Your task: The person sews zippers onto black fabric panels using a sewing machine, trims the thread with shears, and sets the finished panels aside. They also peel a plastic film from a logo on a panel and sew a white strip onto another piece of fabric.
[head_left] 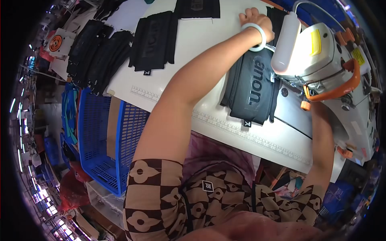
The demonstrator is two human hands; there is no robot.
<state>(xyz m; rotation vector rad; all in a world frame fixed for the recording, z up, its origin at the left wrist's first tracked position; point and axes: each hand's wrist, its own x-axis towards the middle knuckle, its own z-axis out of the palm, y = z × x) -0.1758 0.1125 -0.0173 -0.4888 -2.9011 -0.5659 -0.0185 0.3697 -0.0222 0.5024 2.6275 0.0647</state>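
Note:
A black fabric piece printed "anon." (254,86) lies lengthwise on the white sewing table, partly beside and under the head of a sewing machine (321,50). My left hand (257,25), with a pale bangle (263,40) at the wrist, is at the far end of this piece. Its fingers are curled in, and whatever they may hold is hidden. On the other side, my right forearm (323,136) reaches behind the machine head, which hides the hand. A small label tab (247,124) sticks out from the piece's near end.
More black printed pieces (154,40) lie to the left, with a dark stack (108,60) beyond them. A blue plastic basket (98,136) stands below the table's left edge. Rulers (241,136) run along the front edge. An orange lever (341,88) juts from the machine.

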